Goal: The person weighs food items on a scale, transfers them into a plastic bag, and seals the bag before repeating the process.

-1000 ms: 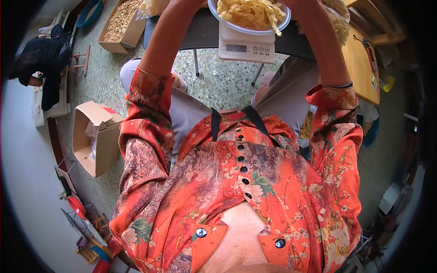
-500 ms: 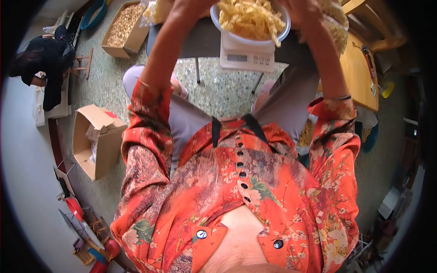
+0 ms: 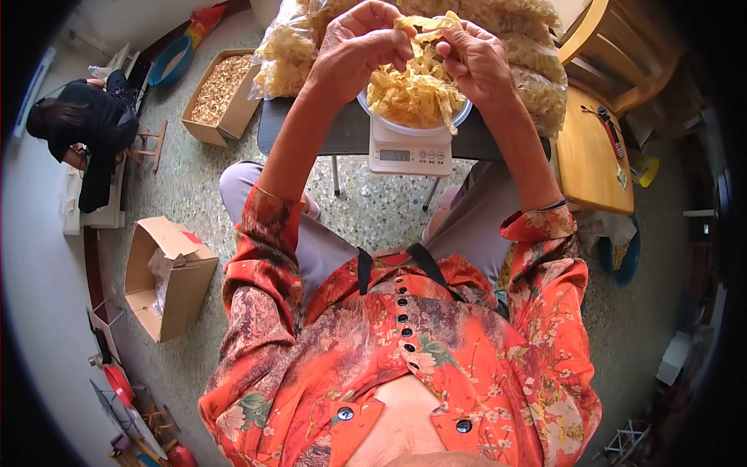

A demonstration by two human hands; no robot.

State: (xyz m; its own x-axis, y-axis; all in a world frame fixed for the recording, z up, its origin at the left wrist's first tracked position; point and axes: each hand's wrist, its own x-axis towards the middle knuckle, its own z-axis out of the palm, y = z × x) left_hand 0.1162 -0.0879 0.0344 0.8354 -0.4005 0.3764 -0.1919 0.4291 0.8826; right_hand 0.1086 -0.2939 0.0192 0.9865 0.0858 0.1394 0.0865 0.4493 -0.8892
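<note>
from afar i watch the left hand point(image 3: 364, 48) and right hand point(image 3: 476, 64) pinch a yellow strip point(image 3: 429, 26) above the bowl point(image 3: 464, 117); the scale point(image 3: 410, 158) beneath overhangs the tabletop point(image 3: 286, 128), bags point(image 3: 538, 95) hemming both sides.

wide head view, steeply down, hands point(image 3: 354, 48) near top edge

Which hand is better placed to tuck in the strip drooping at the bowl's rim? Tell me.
Probably the right hand: the strip droops at the bowl's right side, farther from the left hand.
</note>
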